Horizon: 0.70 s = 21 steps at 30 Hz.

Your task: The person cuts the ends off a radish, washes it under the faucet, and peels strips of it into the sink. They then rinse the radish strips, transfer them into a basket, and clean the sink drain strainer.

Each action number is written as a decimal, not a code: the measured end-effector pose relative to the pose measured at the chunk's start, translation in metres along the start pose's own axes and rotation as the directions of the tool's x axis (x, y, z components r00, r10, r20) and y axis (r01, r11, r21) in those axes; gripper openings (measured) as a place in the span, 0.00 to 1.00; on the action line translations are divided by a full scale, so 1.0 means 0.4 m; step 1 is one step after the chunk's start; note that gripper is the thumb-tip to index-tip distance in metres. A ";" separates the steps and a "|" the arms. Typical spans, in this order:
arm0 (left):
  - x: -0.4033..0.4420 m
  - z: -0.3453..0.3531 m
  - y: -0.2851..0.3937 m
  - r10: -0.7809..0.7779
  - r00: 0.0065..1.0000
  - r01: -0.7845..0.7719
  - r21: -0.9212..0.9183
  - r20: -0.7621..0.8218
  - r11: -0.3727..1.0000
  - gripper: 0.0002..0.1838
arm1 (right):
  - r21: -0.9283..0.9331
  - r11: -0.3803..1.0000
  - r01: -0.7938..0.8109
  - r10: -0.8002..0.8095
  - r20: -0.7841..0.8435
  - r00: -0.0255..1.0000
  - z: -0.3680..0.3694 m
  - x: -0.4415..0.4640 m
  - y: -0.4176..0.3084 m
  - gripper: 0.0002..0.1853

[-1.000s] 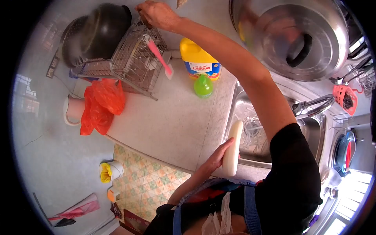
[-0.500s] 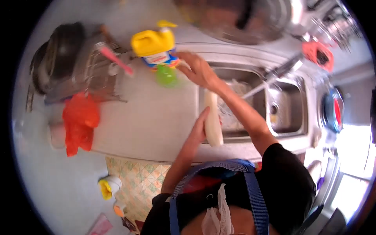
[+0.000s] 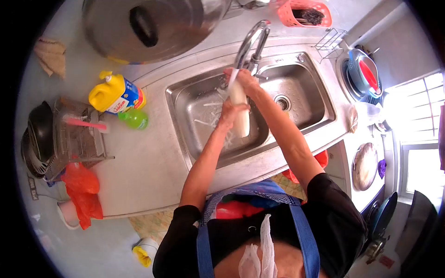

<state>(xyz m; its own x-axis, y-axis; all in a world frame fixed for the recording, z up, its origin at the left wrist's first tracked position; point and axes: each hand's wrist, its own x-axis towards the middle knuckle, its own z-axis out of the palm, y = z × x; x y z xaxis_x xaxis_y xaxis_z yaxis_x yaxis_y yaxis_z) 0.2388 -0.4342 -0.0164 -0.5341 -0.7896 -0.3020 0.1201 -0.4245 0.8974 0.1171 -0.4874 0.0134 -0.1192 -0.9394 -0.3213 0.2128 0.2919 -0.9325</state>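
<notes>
A long, peeled white radish [image 3: 239, 97] is tilted over the left basin of the double sink [image 3: 185, 88]. My left hand [image 3: 230, 113] wraps round its middle. My right hand [image 3: 245, 80] closes on its upper end, right under the spout of the faucet [image 3: 252, 44], where a pale streak that looks like running water falls. Thin white peelings [image 3: 208, 121] lie on the basin floor.
A yellow jug [image 3: 111, 94] and a green bottle [image 3: 134, 119] stand left of the sink. Behind is a big pot lid [image 3: 153, 28]. A dish rack [image 3: 79, 134] and a red plastic bag [image 3: 83, 190] are at far left; a coral basket [image 3: 303, 13] sits behind.
My right hand has come from beside the yellow jug to the radish's upper end. The radish has moved from the basin's left edge to under the faucet. The view has turned right.
</notes>
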 end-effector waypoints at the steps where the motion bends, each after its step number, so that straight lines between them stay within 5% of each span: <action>1: 0.022 -0.007 0.005 -0.149 0.986 0.160 -0.199 0.072 0.967 0.26 | 0.097 0.995 0.002 -0.003 0.013 1.000 0.008 0.010 0.014 0.18; 2: 0.071 -0.043 -0.060 -0.125 0.981 0.168 -0.337 0.146 0.926 0.25 | 0.060 0.970 0.237 -0.238 0.010 0.971 0.016 0.036 0.075 0.20; 4: 0.075 -0.011 -0.076 0.011 0.987 -0.105 -0.588 -0.161 0.802 0.25 | -0.474 0.807 0.353 -0.363 0.074 0.929 0.011 -0.007 0.117 0.22; 5: 0.129 -0.073 -0.136 0.082 0.994 -0.106 -0.596 -0.067 0.796 0.25 | -0.641 0.655 0.400 -0.422 0.129 0.897 0.008 -0.052 0.130 0.23; 6: 0.135 -0.073 -0.137 0.063 0.997 -0.070 -0.598 -0.033 0.798 0.26 | -0.822 0.165 0.545 -0.542 0.386 0.747 -0.039 -0.005 0.273 0.22; 7: 0.129 -0.068 -0.133 0.031 0.999 -0.029 -0.597 -0.007 0.801 0.26 | -0.905 0.152 0.396 -0.025 0.397 0.917 0.012 -0.184 0.012 0.24; 8: 0.122 -0.060 -0.128 -0.012 1.000 0.022 -0.589 0.021 0.808 0.27 | -0.792 0.551 0.261 -0.252 0.141 0.958 -0.003 -0.201 0.103 0.31; 12: 0.097 -0.033 -0.127 -0.107 0.984 0.171 -0.588 0.142 0.791 0.30 | -0.738 0.652 0.174 -0.175 0.077 0.982 -0.050 -0.246 0.152 0.43; 13: 0.097 -0.037 -0.131 -0.120 0.986 0.163 -0.579 0.112 0.799 0.31 | -0.674 0.720 0.167 -0.181 0.050 0.982 -0.057 -0.257 0.156 0.45; 14: 0.100 -0.027 -0.131 -0.164 0.983 0.104 -0.495 -0.079 0.862 0.31 | -0.603 0.781 0.160 -0.181 0.027 0.983 -0.068 -0.268 0.163 0.47; 15: 0.094 -0.003 -0.105 -0.173 0.983 0.118 -0.492 -0.068 0.862 0.31 | -0.601 0.785 0.149 -0.178 0.012 0.984 -0.076 -0.273 0.175 0.47; 17: 0.085 0.035 -0.053 -0.110 0.967 0.068 -0.186 -0.229 0.980 0.24 | -0.247 0.934 0.256 -0.252 0.047 0.967 -0.089 -0.284 0.194 0.48; 19: 0.149 -0.034 -0.055 -0.171 0.969 0.148 -0.135 -0.180 0.980 0.23 | -0.220 0.949 0.224 -0.225 0.021 0.974 -0.094 -0.301 0.186 0.47; 21: 0.207 -0.083 -0.067 -0.124 0.989 0.106 -0.201 -0.077 0.974 0.18 | 0.192 0.926 0.326 -0.359 0.170 0.918 -0.099 -0.289 0.194 0.47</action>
<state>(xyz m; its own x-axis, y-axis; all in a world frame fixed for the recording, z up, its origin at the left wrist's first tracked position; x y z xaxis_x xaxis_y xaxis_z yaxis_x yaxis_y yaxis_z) 0.2191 -0.5030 -0.0762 -0.4787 -0.7629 -0.4346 0.2283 -0.5861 0.7774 0.1092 -0.3490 -0.0285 -0.0213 -0.9975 0.0676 0.3442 -0.0708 -0.9362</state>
